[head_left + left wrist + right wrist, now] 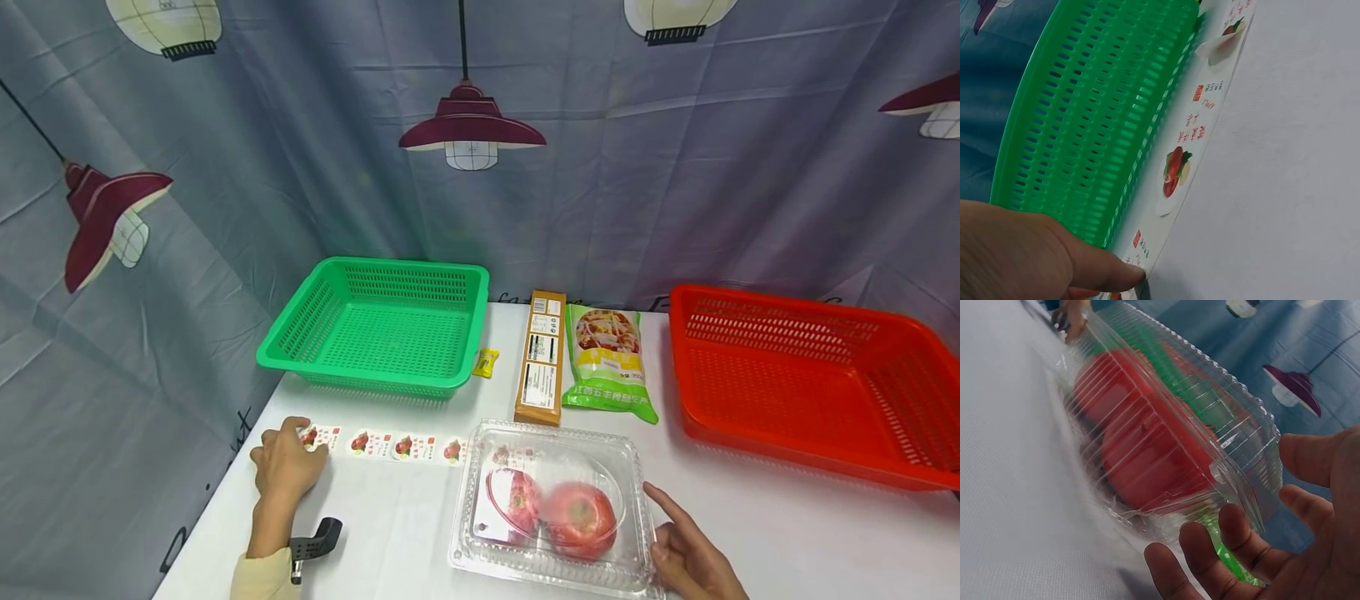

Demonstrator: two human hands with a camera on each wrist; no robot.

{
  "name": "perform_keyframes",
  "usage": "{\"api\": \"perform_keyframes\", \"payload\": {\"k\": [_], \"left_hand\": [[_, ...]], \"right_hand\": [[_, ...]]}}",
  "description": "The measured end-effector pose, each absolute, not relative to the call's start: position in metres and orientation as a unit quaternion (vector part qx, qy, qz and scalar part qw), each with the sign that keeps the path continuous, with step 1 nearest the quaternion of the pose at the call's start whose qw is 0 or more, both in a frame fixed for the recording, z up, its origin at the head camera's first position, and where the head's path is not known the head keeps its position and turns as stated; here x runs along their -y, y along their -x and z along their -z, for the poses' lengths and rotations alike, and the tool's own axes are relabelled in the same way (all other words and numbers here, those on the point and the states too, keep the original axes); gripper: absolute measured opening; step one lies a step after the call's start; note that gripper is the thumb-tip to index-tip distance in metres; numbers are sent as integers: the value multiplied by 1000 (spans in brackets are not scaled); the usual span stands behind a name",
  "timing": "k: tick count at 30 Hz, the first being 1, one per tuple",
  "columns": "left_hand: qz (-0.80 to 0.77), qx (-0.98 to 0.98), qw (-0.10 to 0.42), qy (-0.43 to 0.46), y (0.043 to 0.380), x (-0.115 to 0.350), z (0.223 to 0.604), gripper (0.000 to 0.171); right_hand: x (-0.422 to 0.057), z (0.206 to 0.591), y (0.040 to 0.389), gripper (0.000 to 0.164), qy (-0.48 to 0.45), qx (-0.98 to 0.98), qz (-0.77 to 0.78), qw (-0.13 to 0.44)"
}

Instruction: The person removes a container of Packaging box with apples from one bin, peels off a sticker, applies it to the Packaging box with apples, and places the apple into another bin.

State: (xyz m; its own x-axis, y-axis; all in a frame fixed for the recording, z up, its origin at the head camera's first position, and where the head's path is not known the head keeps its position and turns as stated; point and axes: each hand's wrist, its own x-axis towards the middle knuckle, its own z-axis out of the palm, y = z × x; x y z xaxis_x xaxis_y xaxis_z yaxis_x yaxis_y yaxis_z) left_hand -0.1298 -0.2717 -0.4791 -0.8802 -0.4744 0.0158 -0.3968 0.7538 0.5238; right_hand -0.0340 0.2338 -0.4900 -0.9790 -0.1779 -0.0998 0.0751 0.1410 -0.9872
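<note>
A strip of white stickers (378, 444) printed with red fruit runs along the table in front of the green basket. At its left end my left hand (288, 461) grips the strip, thumb and forefinger around it; in the left wrist view one fingertip lies on the strip and some stickers have lifted edges. A clear plastic clamshell box (468, 533) with its lid down holds two round red fruits (581, 521) that look like apples, and overlaps the strip's right end. My right hand (693, 546) is at the box's right side, fingers spread and loosely bent.
The green basket (390, 333) stands at the back left, a red basket (787, 400) at the right. Between them lie a small yellow packet (485, 362), a long brown box (540, 358) and a green-and-yellow food bag (609, 362). A grey curtain (570, 208) hangs behind.
</note>
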Motion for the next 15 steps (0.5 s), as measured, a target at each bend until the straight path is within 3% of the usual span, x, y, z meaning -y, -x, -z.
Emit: {"api": "perform_keyframes", "payload": {"k": [11,15], "left_hand": [[282,923,105,-240,128,280,474,43],[307,913,135,-232,126,284,466,41]], "right_hand": [[-235,494,34,55,46,-762,642,71],[-234,492,34,57,23,-761,642,92]]}}
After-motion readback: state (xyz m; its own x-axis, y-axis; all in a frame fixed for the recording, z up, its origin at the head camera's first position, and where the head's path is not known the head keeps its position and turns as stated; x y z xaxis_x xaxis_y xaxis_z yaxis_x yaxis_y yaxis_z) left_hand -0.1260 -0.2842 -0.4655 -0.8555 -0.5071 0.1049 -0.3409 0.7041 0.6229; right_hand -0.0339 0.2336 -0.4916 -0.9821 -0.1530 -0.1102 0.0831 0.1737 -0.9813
